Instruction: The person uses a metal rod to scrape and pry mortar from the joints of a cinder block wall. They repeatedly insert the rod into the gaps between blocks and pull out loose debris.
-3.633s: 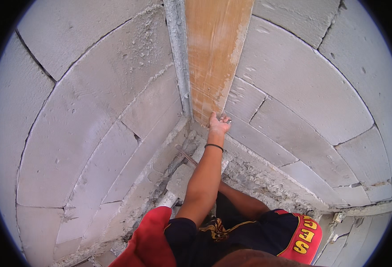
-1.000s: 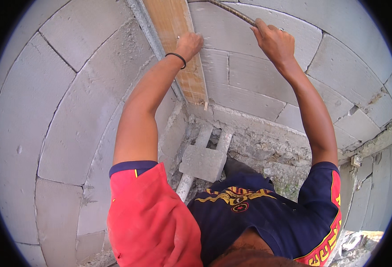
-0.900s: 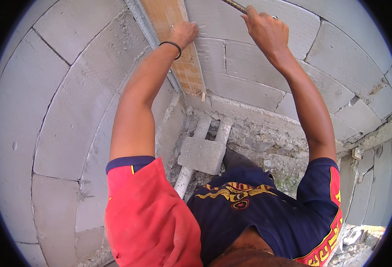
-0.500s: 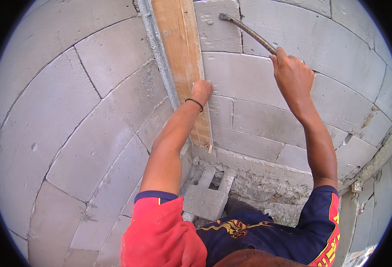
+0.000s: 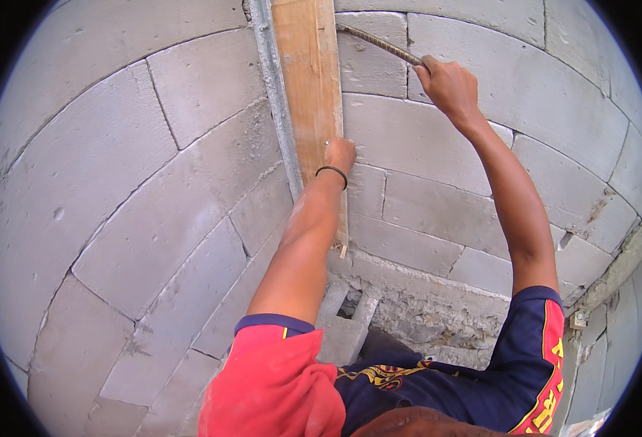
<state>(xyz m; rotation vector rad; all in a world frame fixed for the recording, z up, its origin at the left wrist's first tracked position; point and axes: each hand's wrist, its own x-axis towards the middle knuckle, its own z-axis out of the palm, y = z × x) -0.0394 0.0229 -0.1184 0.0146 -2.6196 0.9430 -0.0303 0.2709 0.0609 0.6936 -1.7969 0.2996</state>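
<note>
A long wooden board (image 5: 308,80) stands upright in the corner of a grey block wall. My left hand (image 5: 341,154), with a dark band at the wrist, is closed at the board's right edge. A tiny pale spot by its fingers is too small to name. Higher up and to the right, my right hand (image 5: 450,89) grips a ribbed steel bar (image 5: 383,45). The bar slants up to the left. Its far end meets the board's right edge near the top; whether it is wedged behind the board cannot be seen.
A rough grey strip (image 5: 276,95) runs along the board's left side. Block walls (image 5: 423,142) close in on both sides. Below lie a grey concrete piece (image 5: 341,339) and a rough, crumbly ledge (image 5: 437,309). A small block (image 5: 579,319) juts out at the right.
The bar's tip has moved left from the blocks to the board's edge, as my right hand went left and up. My left hand remains at the board. The view has shifted slightly.
</note>
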